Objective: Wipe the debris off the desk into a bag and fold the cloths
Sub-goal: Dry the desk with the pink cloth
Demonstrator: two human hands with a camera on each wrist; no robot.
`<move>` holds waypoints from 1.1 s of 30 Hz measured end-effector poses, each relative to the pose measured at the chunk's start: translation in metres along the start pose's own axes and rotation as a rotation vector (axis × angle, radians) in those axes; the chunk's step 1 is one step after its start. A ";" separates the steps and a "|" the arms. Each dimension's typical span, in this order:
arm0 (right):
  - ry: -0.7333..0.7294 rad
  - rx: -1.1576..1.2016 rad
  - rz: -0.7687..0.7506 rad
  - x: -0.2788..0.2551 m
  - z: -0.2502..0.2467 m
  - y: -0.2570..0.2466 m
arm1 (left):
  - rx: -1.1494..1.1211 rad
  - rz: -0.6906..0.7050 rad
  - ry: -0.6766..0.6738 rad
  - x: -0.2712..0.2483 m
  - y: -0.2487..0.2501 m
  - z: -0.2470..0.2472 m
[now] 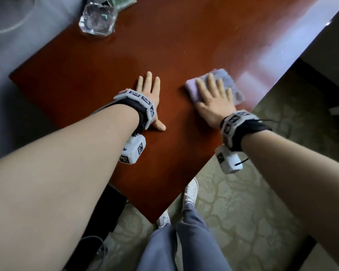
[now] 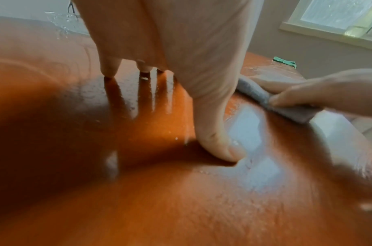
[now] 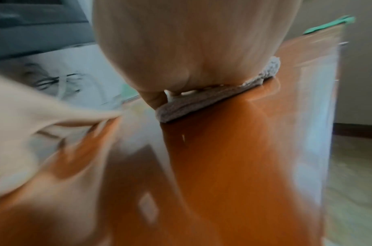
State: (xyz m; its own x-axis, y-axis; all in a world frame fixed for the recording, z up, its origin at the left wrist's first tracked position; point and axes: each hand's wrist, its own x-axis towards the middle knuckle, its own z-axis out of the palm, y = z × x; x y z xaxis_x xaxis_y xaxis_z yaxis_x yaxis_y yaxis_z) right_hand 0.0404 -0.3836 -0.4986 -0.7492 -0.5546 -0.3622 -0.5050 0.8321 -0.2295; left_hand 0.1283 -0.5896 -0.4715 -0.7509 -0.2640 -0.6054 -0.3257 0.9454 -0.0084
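Glossy reddish-brown wooden desk [image 1: 110, 61] fills most of the head view, corner pointing at lower centre; patterned greenish carpet [image 1: 243, 202] lower right, grey surface upper left. Your grey trouser legs and white shoes show at bottom centre.

Head view only: faceted clear glass block [image 1: 97, 18] at upper left of the desk, with a bit of green just behind it at the top edge. Left wrist view only: a window at upper right, small pale specks on the desk near your thumb, a green scrap [image 2: 285, 61] at the far desk edge. Right wrist view shows that green piece at its upper right, plus how thick the folded cloth is; heavy blur there.

Your left hand [image 1: 148, 92] lies flat on bare desk at centre frame, fingers straight and spread, thumb out, holding nothing.

Your right hand [image 1: 213, 100] lies flat on the folded pale lilac-grey terry cloth [image 1: 226, 79], right of centre near the desk's right edge. Fingers straight, slightly spread, pressing down, not curled round it. Cloth sticks out beyond the fingertips and to the right of the hand; thumb rests at its near left edge.
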 end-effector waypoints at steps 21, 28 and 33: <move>0.009 -0.070 -0.126 0.110 -0.045 0.004 | -0.040 -0.042 -0.018 0.003 -0.001 -0.011; 0.022 -0.032 0.036 0.125 -0.064 0.018 | -0.019 -0.017 0.005 0.005 -0.007 -0.007; -0.002 -0.139 -0.294 0.106 -0.043 -0.045 | 0.004 0.020 0.030 0.002 -0.007 -0.011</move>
State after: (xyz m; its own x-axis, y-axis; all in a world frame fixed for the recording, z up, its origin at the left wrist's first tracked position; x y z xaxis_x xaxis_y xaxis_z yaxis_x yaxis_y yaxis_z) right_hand -0.0349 -0.4806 -0.4878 -0.5618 -0.7707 -0.3007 -0.7533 0.6268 -0.1992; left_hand 0.1222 -0.5993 -0.4638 -0.7739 -0.2504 -0.5817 -0.3080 0.9514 0.0002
